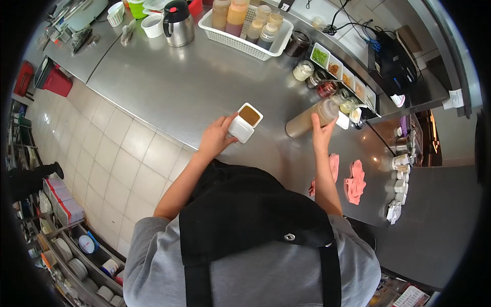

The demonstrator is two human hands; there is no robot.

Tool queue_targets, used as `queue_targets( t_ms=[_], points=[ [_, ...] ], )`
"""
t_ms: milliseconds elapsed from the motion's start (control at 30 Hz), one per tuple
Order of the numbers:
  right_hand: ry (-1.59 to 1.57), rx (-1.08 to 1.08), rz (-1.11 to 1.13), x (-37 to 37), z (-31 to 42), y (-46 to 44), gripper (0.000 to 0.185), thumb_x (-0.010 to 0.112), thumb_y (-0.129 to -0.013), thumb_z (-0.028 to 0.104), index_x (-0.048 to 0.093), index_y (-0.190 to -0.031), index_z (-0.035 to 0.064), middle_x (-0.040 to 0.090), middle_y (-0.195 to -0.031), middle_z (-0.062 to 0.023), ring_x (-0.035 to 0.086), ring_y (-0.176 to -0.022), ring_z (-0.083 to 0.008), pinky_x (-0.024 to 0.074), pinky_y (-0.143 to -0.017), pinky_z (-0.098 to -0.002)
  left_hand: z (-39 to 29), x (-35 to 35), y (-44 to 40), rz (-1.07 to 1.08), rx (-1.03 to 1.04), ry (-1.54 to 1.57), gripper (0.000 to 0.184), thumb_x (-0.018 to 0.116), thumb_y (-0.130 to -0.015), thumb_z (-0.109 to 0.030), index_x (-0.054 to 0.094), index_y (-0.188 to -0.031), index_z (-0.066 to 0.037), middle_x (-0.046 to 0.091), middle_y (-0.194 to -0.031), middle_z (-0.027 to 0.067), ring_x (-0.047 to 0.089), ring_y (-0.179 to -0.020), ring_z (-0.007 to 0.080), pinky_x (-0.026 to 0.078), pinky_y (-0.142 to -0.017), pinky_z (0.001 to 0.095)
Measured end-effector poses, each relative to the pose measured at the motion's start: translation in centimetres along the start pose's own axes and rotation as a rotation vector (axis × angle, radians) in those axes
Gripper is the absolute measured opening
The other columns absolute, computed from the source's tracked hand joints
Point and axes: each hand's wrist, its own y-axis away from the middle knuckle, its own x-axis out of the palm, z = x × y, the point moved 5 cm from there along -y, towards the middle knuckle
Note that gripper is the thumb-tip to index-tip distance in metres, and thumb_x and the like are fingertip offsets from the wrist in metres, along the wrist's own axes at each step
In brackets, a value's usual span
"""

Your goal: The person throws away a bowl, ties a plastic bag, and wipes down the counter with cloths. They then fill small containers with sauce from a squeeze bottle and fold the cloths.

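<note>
A small white lidded sauce container (250, 115) lies flipped open on the steel counter, with brown sauce in its cup half. My left hand (219, 137) holds it by the white lid half (241, 130), thumb and fingers at the lid's edges. To the right, a large clear squeeze bottle (307, 119) with a light brown content appears to stand upright on the counter. The fingers of my right hand (324, 134) are closed around its near side, below the pale cap. Some of those fingers are hidden behind the bottle.
Jars (303, 70) and a row of topping trays (333, 67) line the counter's right back. A white basket (245, 48) of sauce bottles and a steel jug (178, 23) stand at the back. Pink cloths (355, 181) lie on the right. The counter's front edge runs close to me.
</note>
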Motion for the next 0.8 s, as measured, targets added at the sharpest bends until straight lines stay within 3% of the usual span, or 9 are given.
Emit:
queue_targets(
  t_ms=[300,500,733,800],
  points=[
    [-0.001,0.104,0.115,2.2,-3.3,2.7,0.071,0.082,-0.076,0.020,0.039,-0.130,0.0017,0.056,-0.117,-0.0125,0.055,-0.109,-0.0228,0.0436,-0.094,-0.0353,0.9,1.0,0.4,-0.087,-0.024,0.094,0.075,0.081,-0.069,-0.014,0.047,-0.136,-0.014,0.062,-0.103,0.0122,0.062,-0.093,0.0312,0.051,-0.079,0.0401],
    [-0.001,0.165,0.314,2.3,0.5,2.9,0.065,0.082,-0.075,0.019,0.045,-0.125,0.0027,0.058,-0.115,-0.0110,0.057,-0.106,-0.0195,0.0455,-0.091,-0.0339,1.2,0.9,0.6,-0.097,-0.048,0.037,0.075,0.082,-0.068,-0.015,0.048,-0.135,-0.012,0.063,-0.100,0.0128,0.062,-0.092,0.0302,0.051,-0.079,0.0398],
    [-0.050,0.170,0.349,0.9,0.3,2.4,0.066,0.081,-0.075,0.019,0.044,-0.127,0.0034,0.059,-0.114,-0.0101,0.058,-0.104,-0.0199,0.0461,-0.091,-0.0344,1.0,0.8,0.6,-0.128,-0.020,-0.001,0.077,0.082,-0.067,-0.020,0.048,-0.135,-0.012,0.064,-0.099,0.0126,0.063,-0.091,0.0310,0.051,-0.079,0.0403],
    [-0.046,0.263,0.339,0.1,-0.5,2.2,0.069,0.081,-0.075,0.019,0.042,-0.130,0.0037,0.059,-0.114,-0.0097,0.057,-0.106,-0.0201,0.0449,-0.093,-0.0338,1.3,1.1,0.7,-0.109,-0.029,0.010,0.077,0.081,-0.069,-0.023,0.046,-0.136,-0.013,0.064,-0.102,0.0125,0.062,-0.094,0.0319,0.050,-0.081,0.0411]
  ],
)
